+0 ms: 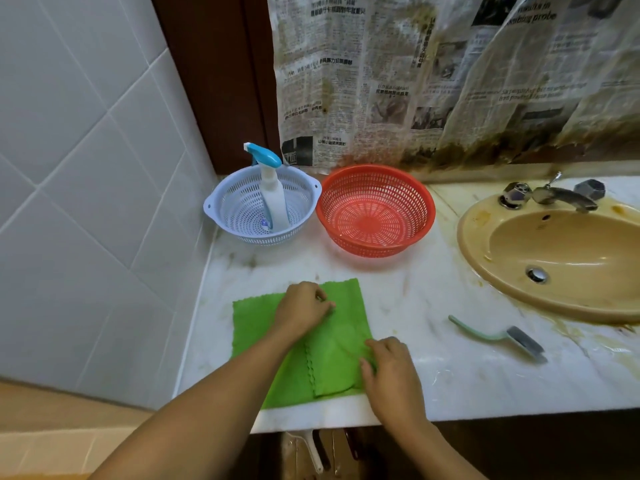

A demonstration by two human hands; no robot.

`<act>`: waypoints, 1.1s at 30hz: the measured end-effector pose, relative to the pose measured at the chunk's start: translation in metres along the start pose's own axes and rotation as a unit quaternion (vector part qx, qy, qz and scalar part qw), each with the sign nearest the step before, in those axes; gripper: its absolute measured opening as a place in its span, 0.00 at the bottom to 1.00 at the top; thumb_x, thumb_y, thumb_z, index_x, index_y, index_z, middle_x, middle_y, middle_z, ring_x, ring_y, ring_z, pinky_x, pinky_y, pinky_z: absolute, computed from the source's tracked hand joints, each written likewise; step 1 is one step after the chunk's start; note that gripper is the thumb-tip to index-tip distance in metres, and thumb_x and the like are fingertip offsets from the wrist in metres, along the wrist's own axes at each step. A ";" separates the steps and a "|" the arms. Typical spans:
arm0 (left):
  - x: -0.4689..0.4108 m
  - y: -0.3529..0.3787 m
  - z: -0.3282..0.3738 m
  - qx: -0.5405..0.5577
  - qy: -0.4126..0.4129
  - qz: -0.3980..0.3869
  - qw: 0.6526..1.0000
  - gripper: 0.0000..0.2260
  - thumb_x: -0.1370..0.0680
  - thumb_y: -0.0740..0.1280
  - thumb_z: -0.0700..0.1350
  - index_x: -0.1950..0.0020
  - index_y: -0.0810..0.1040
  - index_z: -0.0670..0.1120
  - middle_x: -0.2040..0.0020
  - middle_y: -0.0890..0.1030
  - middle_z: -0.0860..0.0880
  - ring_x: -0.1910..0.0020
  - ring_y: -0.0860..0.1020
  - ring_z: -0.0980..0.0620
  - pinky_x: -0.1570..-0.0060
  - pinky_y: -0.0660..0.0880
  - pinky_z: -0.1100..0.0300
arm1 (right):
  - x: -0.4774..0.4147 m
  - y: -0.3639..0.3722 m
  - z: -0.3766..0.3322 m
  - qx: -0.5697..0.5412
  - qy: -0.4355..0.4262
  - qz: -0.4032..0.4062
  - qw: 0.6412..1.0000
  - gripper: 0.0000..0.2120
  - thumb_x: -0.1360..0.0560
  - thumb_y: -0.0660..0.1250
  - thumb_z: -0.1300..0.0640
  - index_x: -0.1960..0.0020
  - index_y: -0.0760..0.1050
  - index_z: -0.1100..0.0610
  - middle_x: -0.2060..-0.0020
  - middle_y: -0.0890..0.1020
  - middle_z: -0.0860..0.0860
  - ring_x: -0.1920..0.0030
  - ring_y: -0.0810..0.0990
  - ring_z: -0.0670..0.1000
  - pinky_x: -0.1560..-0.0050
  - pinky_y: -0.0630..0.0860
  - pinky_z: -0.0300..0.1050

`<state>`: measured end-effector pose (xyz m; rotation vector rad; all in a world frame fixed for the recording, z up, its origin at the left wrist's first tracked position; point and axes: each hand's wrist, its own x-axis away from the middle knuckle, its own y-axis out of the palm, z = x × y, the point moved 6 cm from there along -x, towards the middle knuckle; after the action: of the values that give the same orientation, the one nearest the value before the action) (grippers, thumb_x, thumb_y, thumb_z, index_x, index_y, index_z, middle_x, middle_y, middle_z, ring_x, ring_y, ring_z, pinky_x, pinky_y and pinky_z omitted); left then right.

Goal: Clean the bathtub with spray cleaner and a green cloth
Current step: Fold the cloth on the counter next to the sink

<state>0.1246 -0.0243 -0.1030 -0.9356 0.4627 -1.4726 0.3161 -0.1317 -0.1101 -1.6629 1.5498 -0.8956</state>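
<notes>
A green cloth (256,327) lies partly folded on the white marble counter (415,299), near its front edge. My left hand (303,311) rests on the cloth's upper part with fingers curled, pinching its fabric. My right hand (389,374) presses on the folded right flap, its fingertips gripping the flap's edge. A white spray bottle with a blue trigger head (272,188) stands upright in a pale blue colander (304,188) at the back left of the counter.
An orange colander (375,211) sits beside the blue one. A beige sink (568,258) with a metal tap (554,195) is at the right. A green-handled brush (502,337) lies in front of it. Stained newspaper (415,81) covers the back wall; tiles on the left.
</notes>
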 end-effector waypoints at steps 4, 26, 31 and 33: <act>-0.005 0.019 0.029 -0.081 -0.041 -0.037 0.995 0.31 0.29 0.70 0.71 0.42 0.78 0.46 0.44 0.82 0.47 0.47 0.81 0.45 0.56 0.75 0.53 | -0.001 0.000 0.017 0.015 0.144 -0.062 0.988 0.16 0.21 0.68 0.48 0.37 0.75 0.54 0.45 0.76 0.50 0.41 0.75 0.54 0.44 0.73 0.49; 0.018 -0.097 -0.112 0.207 -0.158 0.026 0.965 0.07 0.26 0.77 0.39 0.60 0.81 0.40 0.65 0.83 0.41 0.68 0.80 0.44 0.66 0.81 0.54 | 0.028 0.051 -0.133 -0.149 -0.237 -0.049 0.959 0.19 0.25 0.68 0.54 0.35 0.79 0.54 0.46 0.80 0.49 0.46 0.79 0.50 0.42 0.75 0.41; 0.037 -0.092 -0.159 0.182 -0.170 0.052 0.967 0.07 0.25 0.77 0.40 0.61 0.84 0.40 0.68 0.84 0.41 0.73 0.80 0.48 0.71 0.80 0.58 | 0.035 0.092 -0.148 -0.077 -0.283 -0.108 0.950 0.19 0.26 0.65 0.58 0.36 0.79 0.58 0.49 0.81 0.53 0.48 0.79 0.55 0.46 0.79 0.49; 0.041 -0.089 -0.164 0.164 -0.160 0.062 0.971 0.07 0.25 0.77 0.42 0.61 0.85 0.41 0.71 0.83 0.44 0.77 0.79 0.52 0.76 0.75 0.63 | 0.036 0.102 -0.148 -0.059 -0.280 -0.116 0.951 0.20 0.26 0.65 0.60 0.34 0.79 0.59 0.47 0.82 0.55 0.46 0.79 0.57 0.43 0.78 0.51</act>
<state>-0.0539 -0.0905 -0.1210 -0.8415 0.0356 -1.2098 0.1390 -0.1769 -0.1174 -1.9957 1.0481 -0.3859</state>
